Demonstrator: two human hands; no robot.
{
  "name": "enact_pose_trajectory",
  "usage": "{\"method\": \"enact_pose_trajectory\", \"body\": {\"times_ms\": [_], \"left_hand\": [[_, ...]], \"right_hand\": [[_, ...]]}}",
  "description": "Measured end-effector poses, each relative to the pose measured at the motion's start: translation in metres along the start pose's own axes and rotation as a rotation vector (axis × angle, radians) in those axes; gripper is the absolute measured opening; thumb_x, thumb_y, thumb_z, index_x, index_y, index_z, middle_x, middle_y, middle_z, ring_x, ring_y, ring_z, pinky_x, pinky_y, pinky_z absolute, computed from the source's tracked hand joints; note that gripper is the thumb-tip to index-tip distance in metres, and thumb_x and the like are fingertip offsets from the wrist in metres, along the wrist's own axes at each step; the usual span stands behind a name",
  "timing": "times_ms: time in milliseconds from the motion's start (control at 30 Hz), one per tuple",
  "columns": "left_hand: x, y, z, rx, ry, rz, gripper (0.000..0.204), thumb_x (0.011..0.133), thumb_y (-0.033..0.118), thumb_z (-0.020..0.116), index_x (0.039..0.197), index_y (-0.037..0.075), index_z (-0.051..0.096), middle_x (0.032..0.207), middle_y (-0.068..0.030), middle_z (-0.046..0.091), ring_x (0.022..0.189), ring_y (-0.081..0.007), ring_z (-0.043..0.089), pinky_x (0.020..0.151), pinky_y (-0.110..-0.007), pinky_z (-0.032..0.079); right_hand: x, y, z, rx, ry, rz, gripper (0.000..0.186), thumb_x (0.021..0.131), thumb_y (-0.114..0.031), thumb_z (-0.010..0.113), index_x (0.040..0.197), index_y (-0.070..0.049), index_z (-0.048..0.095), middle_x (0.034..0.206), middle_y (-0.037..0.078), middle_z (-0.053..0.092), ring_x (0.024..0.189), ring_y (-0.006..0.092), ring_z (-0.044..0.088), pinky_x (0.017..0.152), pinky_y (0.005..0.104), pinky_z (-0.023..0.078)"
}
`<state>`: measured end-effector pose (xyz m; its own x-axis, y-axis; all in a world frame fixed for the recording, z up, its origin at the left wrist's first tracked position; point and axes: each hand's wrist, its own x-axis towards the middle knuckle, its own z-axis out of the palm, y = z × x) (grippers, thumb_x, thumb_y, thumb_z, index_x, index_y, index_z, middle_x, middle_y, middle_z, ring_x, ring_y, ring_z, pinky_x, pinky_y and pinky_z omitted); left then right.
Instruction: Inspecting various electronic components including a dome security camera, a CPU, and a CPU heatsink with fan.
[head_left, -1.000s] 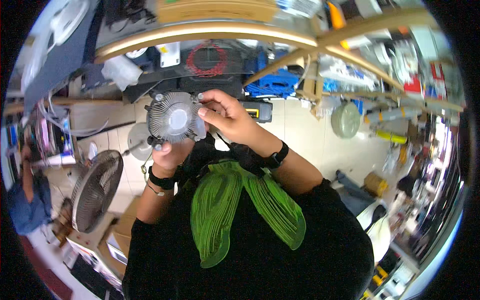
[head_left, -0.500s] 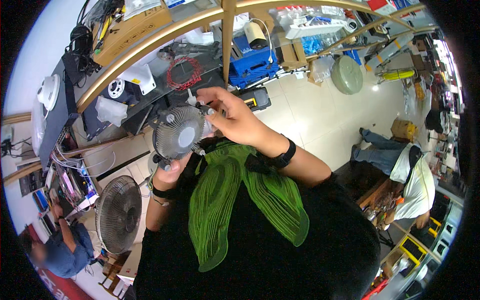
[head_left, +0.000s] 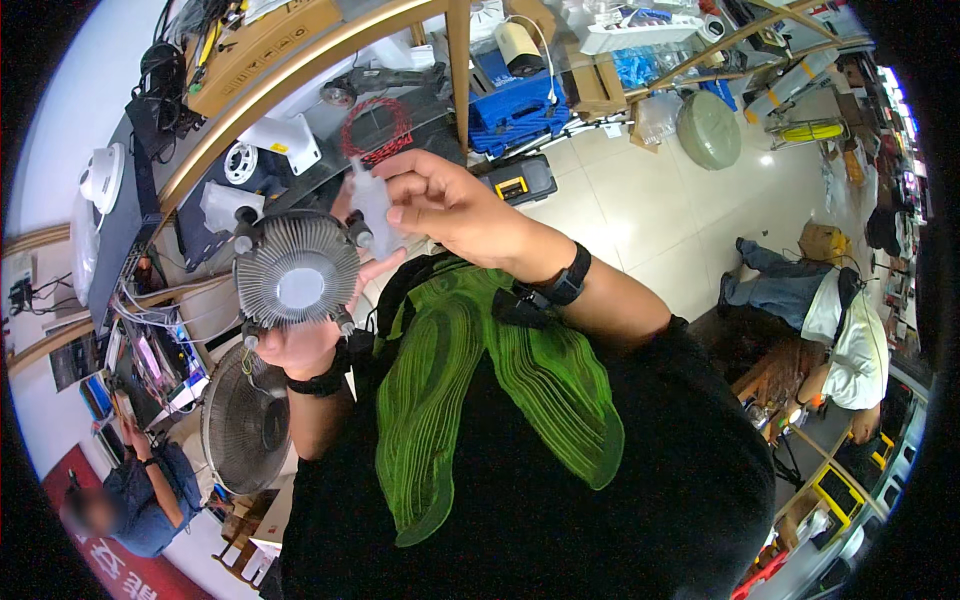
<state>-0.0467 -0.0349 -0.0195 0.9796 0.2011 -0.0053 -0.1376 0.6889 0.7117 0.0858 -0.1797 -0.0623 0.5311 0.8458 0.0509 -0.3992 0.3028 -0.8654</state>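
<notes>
My left hand (head_left: 305, 352) grips a round CPU cooler (head_left: 298, 248) from below. Its ring of metal fins surrounds a pale central disc, which faces up, and dark mounting legs stick out at the corners. My right hand (head_left: 455, 215) is closed around a small translucent white squeeze bottle (head_left: 370, 208) with a narrow nozzle. The bottle stands nearly upright beside the cooler's right side, its nozzle pointing away from me. Part of the bottle is hidden behind my right fingers.
Ahead is a dark bench with a coil of red wire (head_left: 372, 128) and a clear plastic bag (head_left: 228, 207). A blue tool case (head_left: 515, 120) lies beyond my right hand. A standing fan (head_left: 245, 420) is at left. One person (head_left: 150, 490) sits lower left; another (head_left: 850, 340) bends at right.
My left hand and the cooler have moved left, and the cooler's pale disc faces up more squarely. The bottle in my right hand now shows more fully, apart from the cooler's centre.
</notes>
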Motion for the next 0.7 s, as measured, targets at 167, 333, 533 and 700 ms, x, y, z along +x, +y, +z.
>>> {"method": "enact_pose_trajectory", "body": {"times_ms": [167,333,533,700], "left_hand": [[0.0,0.02,0.005,0.069,-0.088,0.064,0.105,0.055,0.06,0.077,0.141,0.019,0.032,0.148,-0.0288,0.002,0.127,-0.0592,0.02,0.095,-0.061,0.039],[-0.009,0.019,-0.008,0.238,-0.01,0.125,0.103,0.057,0.06,0.074,0.141,0.016,0.033,0.145,-0.0331,0.01,0.127,-0.0579,0.024,0.091,-0.061,0.041],[-0.013,0.012,-0.011,0.263,0.062,0.106,0.107,0.054,0.062,0.074,0.137,0.005,0.036,0.14,-0.0333,0.023,0.122,-0.0547,0.034,0.09,-0.059,0.043],[-0.034,0.008,-0.052,0.502,0.097,0.08,0.101,0.056,0.056,0.072,0.131,-0.002,0.038,0.127,-0.0283,0.043,0.113,-0.0447,0.047,0.088,-0.054,0.044]], "right_hand": [[0.006,-0.015,0.003,0.736,0.067,0.246,0.031,0.092,-0.01,0.051,0.122,-0.01,0.046,0.1,0.007,0.061,0.084,0.0185,0.061,0.066,0.0287,0.048],[0.013,-0.019,-0.013,1.039,-0.145,0.328,0.052,0.097,-0.048,0.033,0.126,-0.008,0.046,0.085,0.004,0.049,0.069,0.0154,0.043,0.054,0.0267,0.038],[0.007,-0.045,0.0,0.91,-0.184,0.268,0.07,0.094,-0.058,0.031,0.136,-0.002,0.034,0.087,0.005,0.047,0.068,0.014,0.041,0.05,0.0234,0.037],[0.003,-0.068,0.019,0.855,-0.219,0.255,0.074,0.091,-0.064,0.028,0.133,-0.005,0.039,0.083,0.004,0.049,0.062,0.0107,0.042,0.047,0.02,0.035]]}}
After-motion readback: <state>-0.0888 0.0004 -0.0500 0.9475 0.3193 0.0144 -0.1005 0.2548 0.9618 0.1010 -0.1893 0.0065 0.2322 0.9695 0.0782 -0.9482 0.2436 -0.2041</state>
